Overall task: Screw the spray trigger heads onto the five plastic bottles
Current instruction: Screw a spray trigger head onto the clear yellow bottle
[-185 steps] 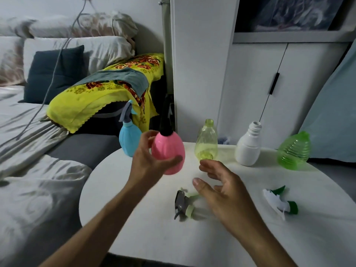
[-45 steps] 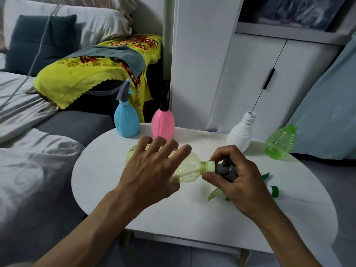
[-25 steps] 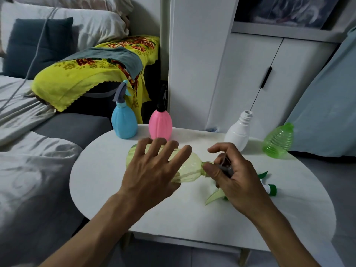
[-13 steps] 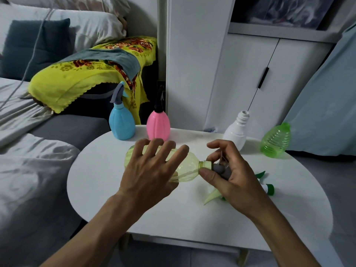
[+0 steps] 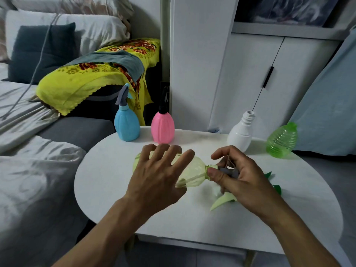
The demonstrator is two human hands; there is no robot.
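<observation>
A clear yellow-green bottle lies on its side on the round white table, neck to the right. My left hand presses on its body with fingers spread. My right hand grips the grey spray head at the bottle's neck; its pale green trigger sticks out below. A blue bottle and a pink bottle stand at the back with heads on. A white bottle and a green ribbed bottle have open necks.
Another spray head with a green collar lies mostly hidden behind my right hand. A bed with grey sheets is at the left, a yellow floral cloth behind, and white cabinets beyond the table.
My right hand's fingers have shifted around the grey head at the bottle's neck. My left hand stays pressed on the bottle. Earlier the pink bottle was set down at the back.
</observation>
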